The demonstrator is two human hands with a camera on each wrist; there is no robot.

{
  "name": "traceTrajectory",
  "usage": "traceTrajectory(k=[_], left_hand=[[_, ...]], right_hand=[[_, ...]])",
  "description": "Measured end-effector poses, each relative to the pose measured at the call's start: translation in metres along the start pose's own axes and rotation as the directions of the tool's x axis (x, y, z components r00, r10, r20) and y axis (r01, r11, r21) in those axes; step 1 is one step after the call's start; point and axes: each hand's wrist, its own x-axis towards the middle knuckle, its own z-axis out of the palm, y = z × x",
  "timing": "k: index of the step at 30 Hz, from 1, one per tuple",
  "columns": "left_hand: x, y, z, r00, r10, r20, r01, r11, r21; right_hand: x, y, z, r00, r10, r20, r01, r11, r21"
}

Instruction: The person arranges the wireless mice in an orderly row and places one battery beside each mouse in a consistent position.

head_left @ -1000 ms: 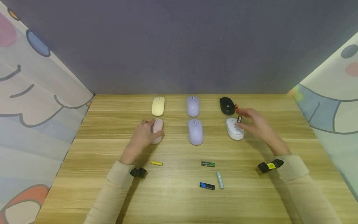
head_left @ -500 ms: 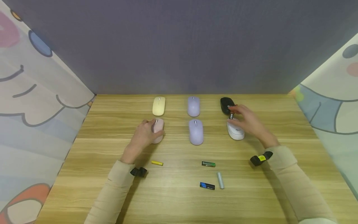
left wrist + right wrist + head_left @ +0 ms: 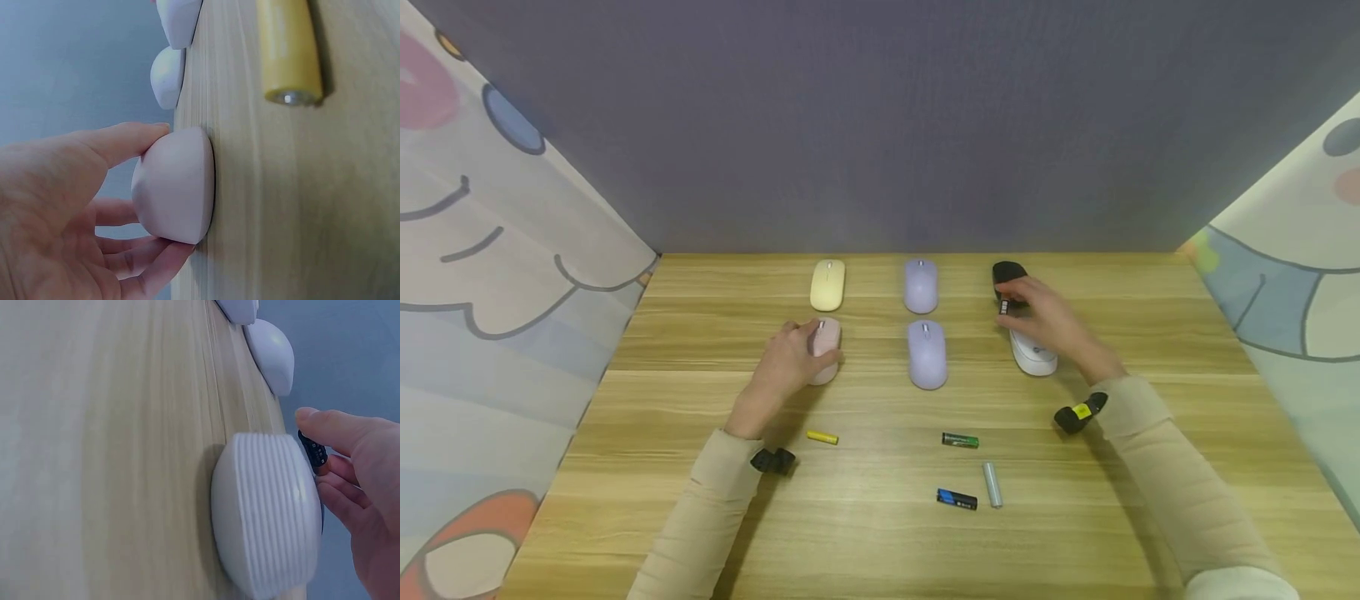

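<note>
Left hand [image 3: 785, 360] grips pink mouse [image 3: 176, 187], nine o'clock from nearer purple mouse [image 3: 927, 357], likely for steadiness. Right hand [image 3: 1051, 321] pinches black battery [image 3: 314, 449], two o'clock, probably for control.

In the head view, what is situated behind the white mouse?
The black mouse is behind the white mouse. The right hand, pinching a dark battery, covers part of both, so whatever lies beneath that hand cannot be seen.
</note>
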Motion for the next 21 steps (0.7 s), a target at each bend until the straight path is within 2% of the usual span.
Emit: traceTrajectory(k=[6, 21], left_hand=[[0.000, 0.000, 0.000, 1.000, -0.004, 0.002, 0.004, 1.000, 0.004], [0.002, -0.001, 0.002, 1.000, -0.004, 0.005, 0.004, 1.000, 0.001]], right_hand=[[0.012, -0.009, 0.004, 0.998, 0.003, 0.066, 0.001, 0.998, -0.060], [0.036, -0.015, 0.026, 0.993, 0.025, 0.114, -0.023, 1.000, -0.021]])
